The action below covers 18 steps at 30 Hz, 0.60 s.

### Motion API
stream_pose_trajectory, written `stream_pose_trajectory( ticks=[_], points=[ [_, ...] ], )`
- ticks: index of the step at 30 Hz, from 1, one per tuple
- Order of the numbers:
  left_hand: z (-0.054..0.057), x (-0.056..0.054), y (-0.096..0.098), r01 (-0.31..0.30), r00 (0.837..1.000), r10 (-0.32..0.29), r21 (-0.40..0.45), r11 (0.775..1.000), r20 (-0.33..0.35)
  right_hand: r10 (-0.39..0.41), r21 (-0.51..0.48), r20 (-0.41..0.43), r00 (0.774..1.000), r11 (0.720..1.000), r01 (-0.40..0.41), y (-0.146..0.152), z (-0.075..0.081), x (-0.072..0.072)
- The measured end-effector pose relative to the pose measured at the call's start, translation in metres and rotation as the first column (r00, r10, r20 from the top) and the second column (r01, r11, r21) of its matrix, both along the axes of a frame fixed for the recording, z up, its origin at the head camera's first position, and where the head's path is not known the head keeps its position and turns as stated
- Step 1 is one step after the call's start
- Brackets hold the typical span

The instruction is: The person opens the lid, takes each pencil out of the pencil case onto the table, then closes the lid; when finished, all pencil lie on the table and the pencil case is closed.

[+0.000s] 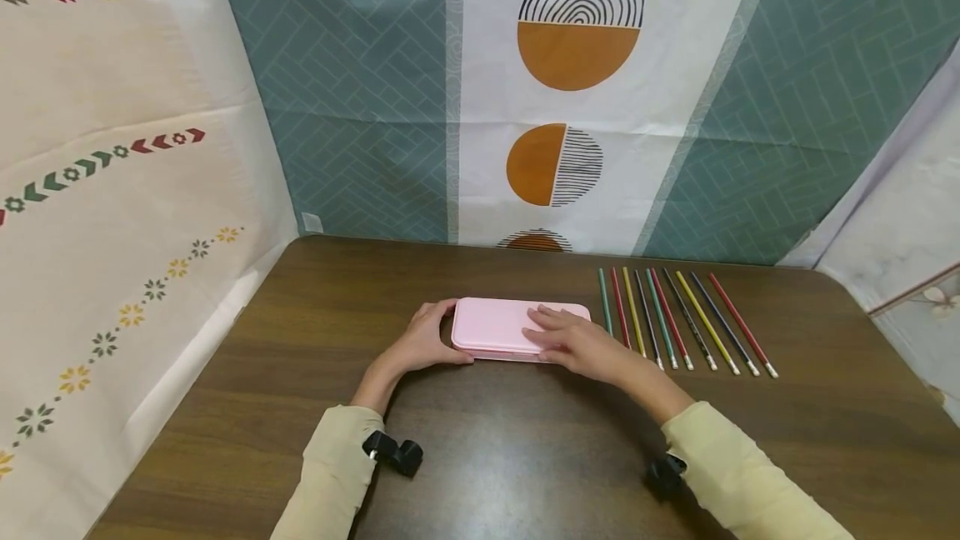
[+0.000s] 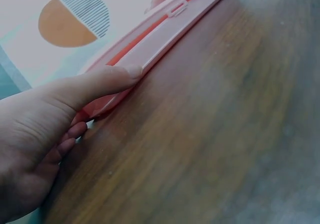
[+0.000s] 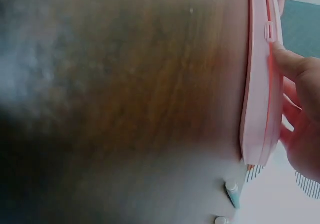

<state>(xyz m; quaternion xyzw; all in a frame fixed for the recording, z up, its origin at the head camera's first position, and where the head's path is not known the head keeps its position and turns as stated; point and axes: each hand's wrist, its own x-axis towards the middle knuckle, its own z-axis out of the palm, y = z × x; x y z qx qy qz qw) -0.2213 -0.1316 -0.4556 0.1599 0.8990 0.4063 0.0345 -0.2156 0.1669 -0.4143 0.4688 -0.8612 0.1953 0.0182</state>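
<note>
A pink pencil case (image 1: 491, 325) lies on the table with its lid down. Along its front, a narrow red-orange gap shows between lid and base, beside a small clasp (image 3: 269, 31). My left hand (image 1: 422, 340) grips the case's left end, thumb (image 2: 112, 80) against the front wall and fingers round the far side. On the right part of the lid rests my right hand (image 1: 577, 344), its fingers fairly straight and spread. Its thumb (image 3: 287, 61) touches the lid's front edge near the clasp. The inside of the case is hidden.
Right of the case, several pencils (image 1: 660, 319) in green, red, yellow and dark colours lie side by side, eraser ends towards me. The brown wooden table (image 1: 480, 457) ends at a patterned cloth (image 1: 360, 90) at the back. Another cloth (image 1: 112, 232) hangs on the left.
</note>
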Motion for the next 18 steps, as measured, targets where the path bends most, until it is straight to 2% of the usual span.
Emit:
stream_pose_trajectory(
  ticks=[10,18],
  points=[
    [0.0036,-0.0006,-0.0039,0.031,0.999,-0.032,-0.033,0.999,-0.034,0.01,0.02,-0.089,0.996,1.0,-0.009,-0.0038,-0.0008,0.0046],
    [0.0002,-0.0013,-0.0029,0.017,1.0,-0.017,-0.035,0.999,-0.007,-0.013,-0.01,-0.082,0.997,1.0,0.012,-0.0033,-0.0047,0.0048]
  ],
)
